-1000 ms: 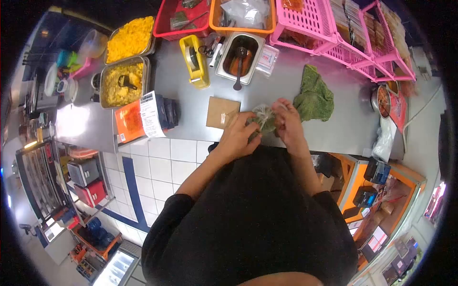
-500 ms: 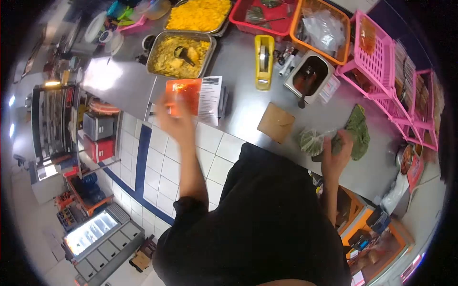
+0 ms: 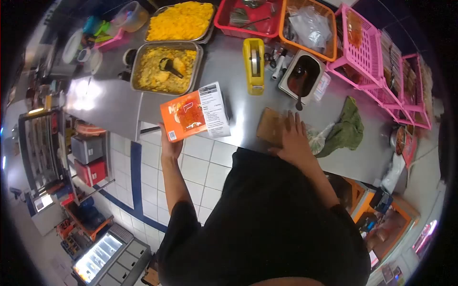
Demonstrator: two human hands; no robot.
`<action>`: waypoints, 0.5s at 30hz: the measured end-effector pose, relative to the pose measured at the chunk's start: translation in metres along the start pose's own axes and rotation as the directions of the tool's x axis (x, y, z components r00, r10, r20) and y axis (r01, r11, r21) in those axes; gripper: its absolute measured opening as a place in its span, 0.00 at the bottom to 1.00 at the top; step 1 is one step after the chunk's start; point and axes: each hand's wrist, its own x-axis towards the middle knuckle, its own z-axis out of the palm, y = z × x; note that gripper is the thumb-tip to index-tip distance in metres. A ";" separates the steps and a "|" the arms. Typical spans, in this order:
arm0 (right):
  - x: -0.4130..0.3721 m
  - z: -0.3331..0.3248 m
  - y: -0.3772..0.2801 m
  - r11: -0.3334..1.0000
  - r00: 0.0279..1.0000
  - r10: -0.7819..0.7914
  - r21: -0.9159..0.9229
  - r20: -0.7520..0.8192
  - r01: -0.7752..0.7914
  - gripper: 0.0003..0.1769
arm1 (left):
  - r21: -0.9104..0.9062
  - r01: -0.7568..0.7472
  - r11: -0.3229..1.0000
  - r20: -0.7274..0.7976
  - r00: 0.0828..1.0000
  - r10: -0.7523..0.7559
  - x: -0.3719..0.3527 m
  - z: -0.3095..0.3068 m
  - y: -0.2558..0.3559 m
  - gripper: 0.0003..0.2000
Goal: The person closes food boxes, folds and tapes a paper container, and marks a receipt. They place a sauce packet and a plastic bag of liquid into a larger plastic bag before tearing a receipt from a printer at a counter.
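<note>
My left hand [image 3: 171,143] grips the lower left corner of an orange and white takeaway box [image 3: 174,123], its thumb and fingers closed around the edge. On the box lies a clear sachet of red sauce [image 3: 191,115], and a printed receipt [image 3: 214,109] covers its right side. My right hand [image 3: 294,142] rests with fingers spread over the right part of a flat brown paper square [image 3: 268,126] at the counter's front edge. Just beyond that hand are a knotted clear plastic bag [image 3: 318,137], partly hidden, and a crumpled green cloth [image 3: 344,129].
A yellow tape dispenser [image 3: 255,71] stands mid-counter, beside a metal container of dark sauce [image 3: 308,90]. Behind are trays of yellow shredded food [image 3: 180,21] and mixed food with a scoop [image 3: 157,71]. An orange basket [image 3: 329,53] and pink racks [image 3: 367,66] line the back right.
My left hand has taken hold of the orange box, which is now tilted and a little nearer me. My right hand has moved left from the knotted bag onto the brown paper square.
</note>
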 end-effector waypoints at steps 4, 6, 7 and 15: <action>0.014 0.014 -0.005 0.983 0.990 0.086 -0.174 0.112 -0.066 0.53 | -0.130 0.061 0.990 -0.107 0.991 -0.076 -0.038 0.043 -0.032 0.44; 0.023 0.012 -0.017 0.982 0.977 0.155 -0.131 0.149 -0.135 0.54 | -0.127 0.075 0.989 -0.100 0.991 -0.088 -0.052 0.059 -0.055 0.45; 0.027 0.004 -0.026 0.962 0.939 0.272 -0.066 0.211 -0.264 0.55 | -0.103 0.068 0.992 -0.075 0.994 -0.076 -0.057 0.066 -0.063 0.46; 0.031 0.027 -0.039 0.856 0.868 0.419 0.203 0.268 -0.476 0.55 | 0.267 0.123 0.956 -0.223 0.973 -0.063 -0.031 0.073 -0.069 0.47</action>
